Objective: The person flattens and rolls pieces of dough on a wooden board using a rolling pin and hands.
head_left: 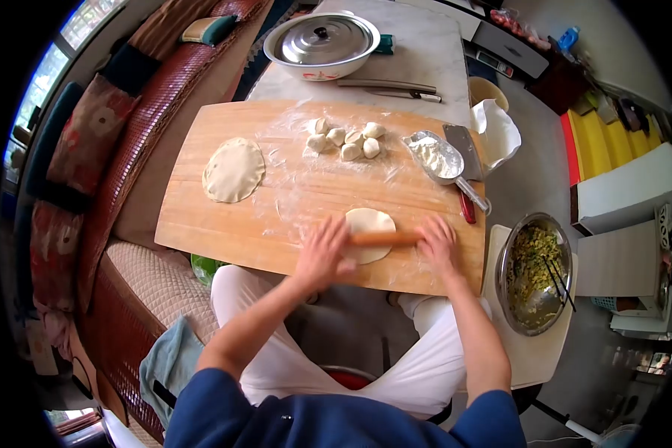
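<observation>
Dough round (371,222) lies beneath a rolling pin (387,239), its ends touched by left hand (323,250) and right hand (437,243), fingers loosely extended. Between them, the dough looks pale, flat.

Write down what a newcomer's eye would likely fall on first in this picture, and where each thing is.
Probably the left hand and right hand at opposite ends of a rolling pin, across a dough round near the wooden board's close edge. Next might come the lidded bowl beyond the board, and the metal bowl of chopped filling on the right.
</observation>
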Action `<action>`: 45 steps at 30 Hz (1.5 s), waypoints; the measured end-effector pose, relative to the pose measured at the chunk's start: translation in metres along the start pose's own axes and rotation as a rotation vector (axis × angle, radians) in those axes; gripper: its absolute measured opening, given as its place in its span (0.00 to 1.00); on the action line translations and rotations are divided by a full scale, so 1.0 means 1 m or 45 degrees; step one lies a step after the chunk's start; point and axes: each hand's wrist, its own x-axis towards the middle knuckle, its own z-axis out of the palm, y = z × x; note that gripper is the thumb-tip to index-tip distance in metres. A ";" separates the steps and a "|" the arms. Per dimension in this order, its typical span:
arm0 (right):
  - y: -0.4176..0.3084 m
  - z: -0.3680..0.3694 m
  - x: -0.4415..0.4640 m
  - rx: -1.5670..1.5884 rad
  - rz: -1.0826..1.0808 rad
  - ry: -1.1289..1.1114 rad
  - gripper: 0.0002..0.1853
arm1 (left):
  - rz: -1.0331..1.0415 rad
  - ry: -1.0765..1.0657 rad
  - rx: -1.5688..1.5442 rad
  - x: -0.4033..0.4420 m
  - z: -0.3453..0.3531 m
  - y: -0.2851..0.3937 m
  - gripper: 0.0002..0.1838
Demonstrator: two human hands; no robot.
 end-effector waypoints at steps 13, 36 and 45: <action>-0.004 0.006 0.047 -0.063 -0.029 0.104 0.18 | -0.213 0.172 -0.070 0.067 0.012 -0.059 0.45; -0.045 -0.009 0.073 -0.046 -0.149 -0.057 0.20 | -0.356 0.292 -0.027 0.016 0.016 -0.051 0.46; -0.006 -0.007 0.023 0.035 -0.140 -0.084 0.18 | -0.069 -0.004 -0.112 -0.024 0.003 0.012 0.50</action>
